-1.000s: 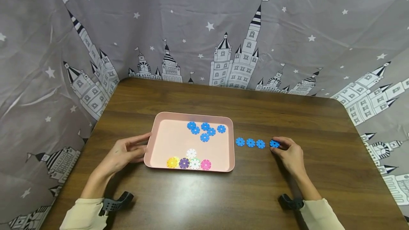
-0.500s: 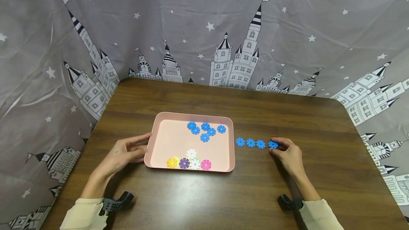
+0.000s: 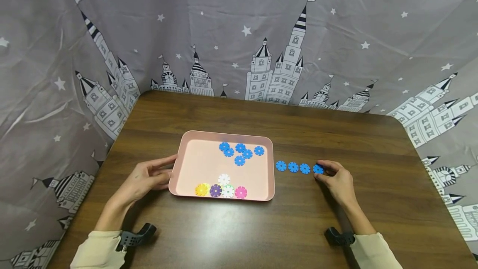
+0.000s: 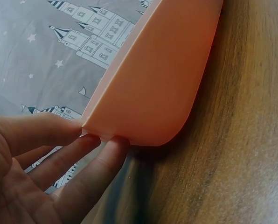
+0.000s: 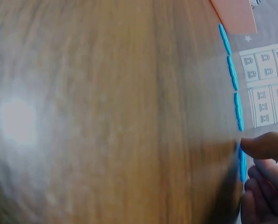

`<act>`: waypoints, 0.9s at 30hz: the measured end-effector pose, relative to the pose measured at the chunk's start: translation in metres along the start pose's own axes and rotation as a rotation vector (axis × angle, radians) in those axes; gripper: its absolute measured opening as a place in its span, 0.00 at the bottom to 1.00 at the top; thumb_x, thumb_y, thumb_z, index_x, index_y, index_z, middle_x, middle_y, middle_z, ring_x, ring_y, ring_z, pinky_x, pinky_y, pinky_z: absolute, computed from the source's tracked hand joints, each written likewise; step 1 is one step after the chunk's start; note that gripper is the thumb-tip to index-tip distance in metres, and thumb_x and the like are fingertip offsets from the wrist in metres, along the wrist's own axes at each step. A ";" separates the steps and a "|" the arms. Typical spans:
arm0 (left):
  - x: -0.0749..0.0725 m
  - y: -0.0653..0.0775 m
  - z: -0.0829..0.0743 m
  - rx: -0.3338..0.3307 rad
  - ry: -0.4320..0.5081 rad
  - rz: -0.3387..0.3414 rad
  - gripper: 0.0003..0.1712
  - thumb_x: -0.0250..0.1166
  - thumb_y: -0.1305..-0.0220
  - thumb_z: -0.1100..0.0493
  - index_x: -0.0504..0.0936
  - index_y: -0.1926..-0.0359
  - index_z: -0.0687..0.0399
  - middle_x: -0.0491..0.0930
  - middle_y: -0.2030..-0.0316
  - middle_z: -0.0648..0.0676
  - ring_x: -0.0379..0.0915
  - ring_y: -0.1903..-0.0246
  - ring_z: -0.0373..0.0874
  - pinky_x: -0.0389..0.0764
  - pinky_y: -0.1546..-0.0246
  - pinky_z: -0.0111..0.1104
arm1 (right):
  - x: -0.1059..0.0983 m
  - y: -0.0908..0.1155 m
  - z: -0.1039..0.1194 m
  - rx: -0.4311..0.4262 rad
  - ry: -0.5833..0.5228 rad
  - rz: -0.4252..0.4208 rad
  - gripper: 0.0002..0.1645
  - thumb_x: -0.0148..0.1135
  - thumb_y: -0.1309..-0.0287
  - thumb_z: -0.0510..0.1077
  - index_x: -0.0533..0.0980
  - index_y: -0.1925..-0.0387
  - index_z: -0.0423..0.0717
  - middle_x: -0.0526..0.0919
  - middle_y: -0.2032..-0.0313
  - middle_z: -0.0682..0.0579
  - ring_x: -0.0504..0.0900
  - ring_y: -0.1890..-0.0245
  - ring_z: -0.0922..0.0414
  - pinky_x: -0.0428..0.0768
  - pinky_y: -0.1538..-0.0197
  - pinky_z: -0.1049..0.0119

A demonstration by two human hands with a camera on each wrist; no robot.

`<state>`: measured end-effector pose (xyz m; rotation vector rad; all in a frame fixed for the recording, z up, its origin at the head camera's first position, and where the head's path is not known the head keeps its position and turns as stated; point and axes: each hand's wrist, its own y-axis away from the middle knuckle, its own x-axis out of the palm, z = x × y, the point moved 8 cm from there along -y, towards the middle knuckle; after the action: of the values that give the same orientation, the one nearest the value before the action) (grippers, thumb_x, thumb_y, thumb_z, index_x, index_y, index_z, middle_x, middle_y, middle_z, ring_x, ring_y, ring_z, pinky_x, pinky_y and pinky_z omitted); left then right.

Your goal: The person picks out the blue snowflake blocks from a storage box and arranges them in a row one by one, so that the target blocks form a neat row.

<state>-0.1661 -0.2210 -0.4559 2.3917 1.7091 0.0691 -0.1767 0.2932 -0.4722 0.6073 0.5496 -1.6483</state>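
My right hand [image 3: 340, 184] pinches the edges of a blue notched building disc [image 3: 318, 169] between thumb and finger, low at the table. To its left, three matching blue discs [image 3: 293, 167] lie in a row running to the tray's right side. The right wrist view shows the held disc [image 5: 242, 164] edge-on, in line with the others. At the pink tray's [image 3: 201, 159] left end, my left hand [image 3: 143, 181] touches the outer wall with its fingertips, fingers extended. In the left wrist view those fingertips [image 4: 115, 143] rest along the wall's lower edge and corner.
Several blue discs [image 3: 240, 160] lie toward the tray's back right. Along its front wall are yellow, purple [image 3: 215, 191], white and pink [image 3: 240, 193] discs. The brown wooden table [image 3: 239, 235] ends at a grey castle-print cloth [image 3: 224, 20] behind.
My right hand has slid a little to the left with the blue disc, narrowing the gap to the row. My left hand and the tray have stayed in place.
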 end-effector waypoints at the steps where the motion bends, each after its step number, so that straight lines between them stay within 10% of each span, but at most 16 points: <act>1: 0.000 0.000 0.000 0.001 0.001 0.001 0.33 0.59 0.33 0.71 0.59 0.31 0.75 0.68 0.42 0.80 0.80 0.54 0.40 0.85 0.58 0.38 | 0.000 0.000 0.002 -0.003 0.006 -0.003 0.24 0.73 0.47 0.37 0.81 0.47 0.41 0.79 0.46 0.46 0.78 0.46 0.49 0.73 0.51 0.83; 13: 0.000 0.001 -0.002 0.013 0.018 0.009 0.33 0.59 0.33 0.72 0.58 0.30 0.76 0.66 0.41 0.80 0.80 0.55 0.38 0.85 0.59 0.38 | 0.014 -0.001 0.045 -0.086 -0.024 0.021 0.26 0.72 0.48 0.33 0.79 0.46 0.39 0.80 0.47 0.43 0.79 0.48 0.44 0.79 0.46 0.49; 27: -0.001 0.001 -0.002 0.007 0.015 0.004 0.33 0.59 0.33 0.72 0.59 0.30 0.75 0.67 0.41 0.80 0.80 0.55 0.38 0.85 0.59 0.38 | 0.054 -0.011 0.118 -0.153 -0.159 0.181 0.26 0.73 0.47 0.37 0.80 0.45 0.40 0.83 0.47 0.44 0.81 0.46 0.47 0.81 0.45 0.55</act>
<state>-0.1656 -0.2215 -0.4534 2.4059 1.7138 0.0815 -0.2046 0.1780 -0.4194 0.3976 0.4848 -1.4538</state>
